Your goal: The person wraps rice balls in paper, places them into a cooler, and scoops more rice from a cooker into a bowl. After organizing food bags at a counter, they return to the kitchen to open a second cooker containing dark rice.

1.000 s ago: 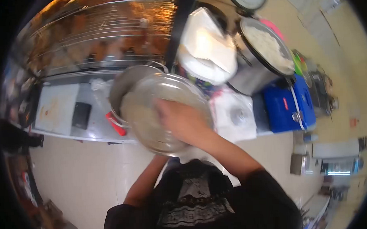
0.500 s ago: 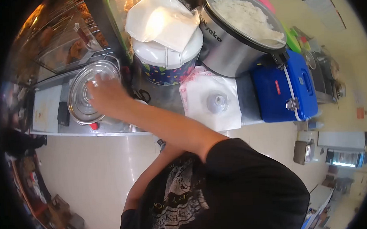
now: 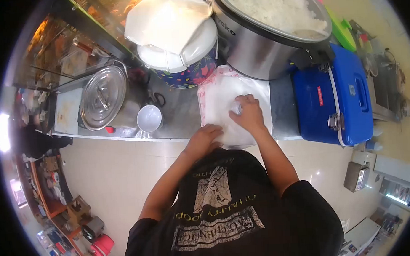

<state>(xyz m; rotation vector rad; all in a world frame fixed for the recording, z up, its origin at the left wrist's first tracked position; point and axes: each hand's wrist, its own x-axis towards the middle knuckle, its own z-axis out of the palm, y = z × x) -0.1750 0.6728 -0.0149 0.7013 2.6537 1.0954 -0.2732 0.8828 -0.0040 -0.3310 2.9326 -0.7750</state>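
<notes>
My right hand (image 3: 250,114) is over a white sheet of wrapping paper (image 3: 224,88) with red print along its left side. Its fingers close around a small clear plastic bundle (image 3: 236,109), mostly covered by the hand; what is inside cannot be made out. At the near left corner of the sheet is my left hand (image 3: 203,141), fingers bent over the paper's edge. The sheet lies on the metal counter and reaches its front edge.
A large rice cooker (image 3: 256,50) full of white rice stands behind the paper. A flowered container (image 3: 189,76) with a white lid carries more paper (image 3: 168,20). Left are a lidded steel pot (image 3: 104,98), white bowl (image 3: 149,118) and scissors (image 3: 159,100); right, a blue cooler (image 3: 327,99).
My right hand has come back from the steel pot's lid at the left to the bundle on the paper. My left hand has moved up from near my body to the paper's edge.
</notes>
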